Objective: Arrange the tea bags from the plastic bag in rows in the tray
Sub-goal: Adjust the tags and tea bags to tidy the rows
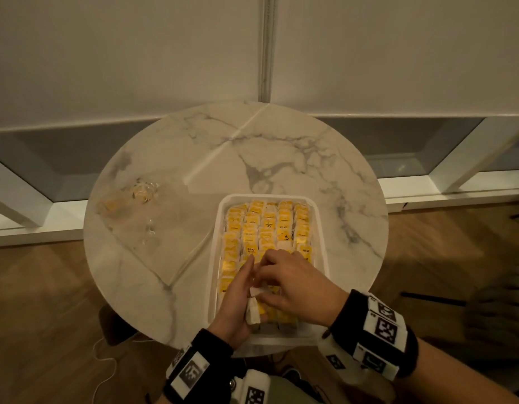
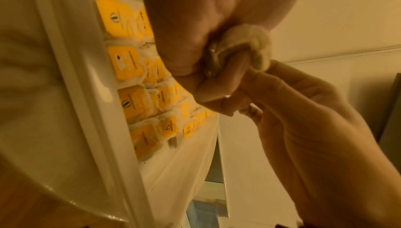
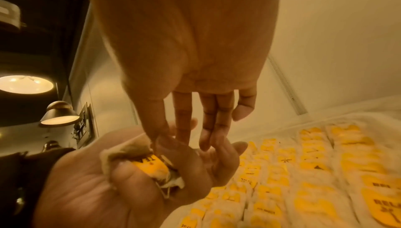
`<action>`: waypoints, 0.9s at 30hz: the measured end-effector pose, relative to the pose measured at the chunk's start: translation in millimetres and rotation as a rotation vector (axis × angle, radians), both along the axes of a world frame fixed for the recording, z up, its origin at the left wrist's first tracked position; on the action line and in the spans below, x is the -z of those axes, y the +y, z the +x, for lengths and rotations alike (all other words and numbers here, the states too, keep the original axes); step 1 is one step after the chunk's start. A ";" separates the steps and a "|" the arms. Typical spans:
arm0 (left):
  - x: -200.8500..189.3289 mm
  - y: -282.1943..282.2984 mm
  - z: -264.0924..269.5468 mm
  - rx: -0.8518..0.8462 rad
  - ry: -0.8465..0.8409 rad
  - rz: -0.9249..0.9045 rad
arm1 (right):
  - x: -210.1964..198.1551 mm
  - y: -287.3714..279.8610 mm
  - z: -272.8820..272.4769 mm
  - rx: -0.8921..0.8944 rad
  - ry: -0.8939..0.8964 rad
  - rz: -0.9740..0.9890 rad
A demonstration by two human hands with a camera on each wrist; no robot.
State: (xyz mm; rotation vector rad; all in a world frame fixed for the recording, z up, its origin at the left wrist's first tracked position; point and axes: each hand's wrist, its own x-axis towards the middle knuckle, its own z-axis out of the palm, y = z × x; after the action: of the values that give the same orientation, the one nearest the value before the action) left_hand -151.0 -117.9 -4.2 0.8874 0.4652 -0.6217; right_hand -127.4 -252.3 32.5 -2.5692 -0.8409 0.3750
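Note:
A white tray (image 1: 220,217) on the round marble table holds rows of tea bags (image 1: 269,225) with yellow tags. My left hand (image 1: 240,290) hovers over the tray's near left part and grips a small bunch of tea bags (image 1: 253,313) in its curled fingers; one yellow tag (image 3: 149,164) shows in the palm. My right hand (image 1: 284,281) reaches in from the right, its thumb and forefinger pinching a tea bag (image 1: 259,291) at the top of that bunch. The clear plastic bag (image 1: 141,199) lies crumpled on the table's left side.
The table (image 1: 281,158) stands against a white wall with a low ledge. Its edge curves close around the tray on the near and right sides. Wooden floor shows on both sides, with a thin white cable (image 1: 106,363) at lower left.

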 end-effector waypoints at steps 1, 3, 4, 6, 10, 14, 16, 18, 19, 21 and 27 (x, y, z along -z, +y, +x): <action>1.0 -1.1 -0.4 0.013 -0.001 0.028 | -0.1 -0.5 -0.4 0.015 -0.004 0.025; 3.9 -2.6 -0.8 0.027 0.006 0.061 | 0.7 -2.6 -0.5 0.037 0.004 0.070; 4.2 -3.0 -1.3 0.029 0.007 0.063 | 1.0 -4.3 -0.4 0.052 0.012 0.094; 5.0 -2.6 -2.4 0.046 0.000 0.077 | 1.2 -7.9 -0.6 0.104 0.052 0.162; 3.8 -1.3 -4.5 0.070 -0.013 0.076 | 2.2 -15.6 -0.5 0.269 0.162 0.329; 2.6 -0.6 -5.3 0.040 -0.032 -0.004 | 5.2 -23.8 0.3 0.394 0.179 0.412; 6.2 -0.2 -6.0 0.043 -0.024 -0.028 | 6.0 -26.8 0.0 0.439 0.190 0.440; 5.9 -0.2 -7.3 0.063 -0.031 -0.040 | 6.5 -29.9 0.7 0.485 0.202 0.468; 4.8 -0.6 -8.0 0.071 -0.038 -0.033 | 7.1 -31.8 1.6 0.506 0.205 0.484; 2.0 -1.4 -9.4 0.073 -0.045 0.022 | 7.8 -36.1 3.7 0.555 0.210 0.518; -4.8 -3.1 -9.4 0.120 -0.189 0.247 | 10.3 -45.2 3.5 0.634 0.264 0.586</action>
State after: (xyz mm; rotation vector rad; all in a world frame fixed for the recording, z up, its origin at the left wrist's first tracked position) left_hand -160.4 -120.9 0.6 1.2044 0.3240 -0.5904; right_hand -123.9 -297.5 22.2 -2.0248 -0.0021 0.2165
